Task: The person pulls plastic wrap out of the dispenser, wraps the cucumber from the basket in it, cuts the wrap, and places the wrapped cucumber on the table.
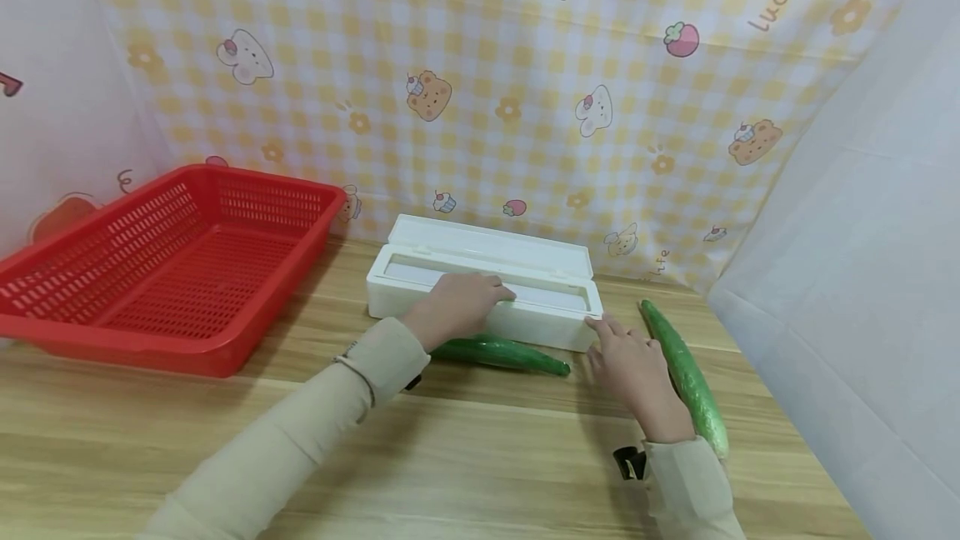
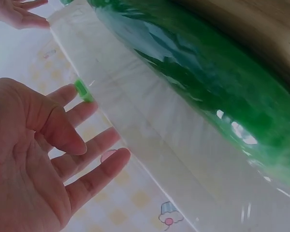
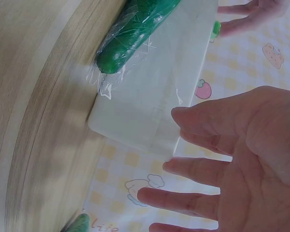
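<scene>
A long white cling film box (image 1: 525, 325) with its lid (image 1: 487, 244) raised stands on the table. My left hand (image 1: 461, 300) reaches over the box, its fingers loosely bent by the front rim and near a small green slider (image 2: 83, 90). At the box's right front corner, my right hand (image 1: 632, 361) touches the edge with its fingers spread. A film-wrapped cucumber (image 1: 517, 356) lies along the front of the box, partly hidden by the left arm. To the right of the right hand lies another wrapped cucumber (image 1: 688, 377).
On the left stands a red perforated basket (image 1: 225, 354). Behind the box hangs a yellow checked cloth (image 1: 495, 107) with cartoon prints. A white sheet (image 1: 840, 273) bounds the right side of the wood-grain table (image 1: 450, 473).
</scene>
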Available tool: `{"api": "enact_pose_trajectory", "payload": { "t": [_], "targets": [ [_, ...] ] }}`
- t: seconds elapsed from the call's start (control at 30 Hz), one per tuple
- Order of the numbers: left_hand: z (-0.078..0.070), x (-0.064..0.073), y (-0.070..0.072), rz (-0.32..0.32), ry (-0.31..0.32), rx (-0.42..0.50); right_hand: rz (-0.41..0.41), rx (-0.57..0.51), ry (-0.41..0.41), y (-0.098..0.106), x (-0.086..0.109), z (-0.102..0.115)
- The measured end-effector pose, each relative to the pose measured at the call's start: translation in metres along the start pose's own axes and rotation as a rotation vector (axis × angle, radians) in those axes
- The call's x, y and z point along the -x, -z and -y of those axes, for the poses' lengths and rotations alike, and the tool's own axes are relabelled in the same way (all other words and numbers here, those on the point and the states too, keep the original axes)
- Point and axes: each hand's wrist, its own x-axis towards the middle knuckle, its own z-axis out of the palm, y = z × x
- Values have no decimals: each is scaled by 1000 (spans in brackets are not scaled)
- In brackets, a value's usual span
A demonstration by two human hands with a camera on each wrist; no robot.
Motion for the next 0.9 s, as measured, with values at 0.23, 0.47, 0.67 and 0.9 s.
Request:
{"api": "enact_pose_trajectory", "payload": {
  "t": [0.23, 0.47, 0.67, 0.9],
  "targets": [
    [7, 8, 1, 15, 16, 30, 13, -10, -5, -1, 0, -1],
    [12, 10, -2, 5, 11, 31, -7, -7, 1, -2, 0, -2],
    [14, 13, 0, -5, 10, 41, -7, -7, 7, 0, 1, -2],
    [15, 15, 1, -6, 5, 37, -1, 0, 8, -1, 0, -3]
  ]
}}
